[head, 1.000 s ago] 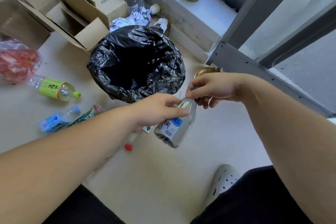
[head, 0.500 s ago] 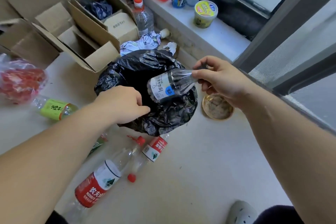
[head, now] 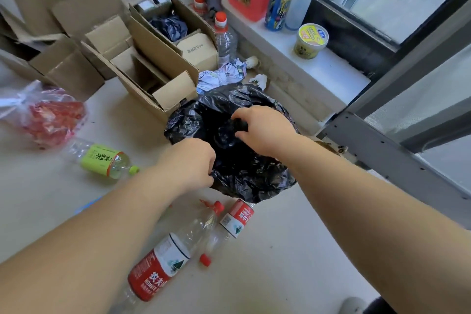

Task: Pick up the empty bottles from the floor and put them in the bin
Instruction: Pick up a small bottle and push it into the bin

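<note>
Both hands were at the black-lined bin (head: 244,160): the left hand (head: 188,163) pinched its near rim, and the right hand (head: 262,130) hung over the mouth, its fingers curled, pinching something dark I could not identify. Next, I judged, came the red-labelled bottles (head: 163,265) lying at 6 o'clock; a green-labelled bottle (head: 102,160) lay at 9, cardboard boxes (head: 153,71) crowding 11.

Person, head-camera view. Left hand (head: 190,160) and right hand (head: 265,129): bare, no gloves, rings or watch visible. Both forearms bare to the frame edge, no sleeves showing. Lower right corner: pale grey perforated clog (head: 353,304); beside it, dark trouser fabric (head: 379,304), partly cut off.
</note>
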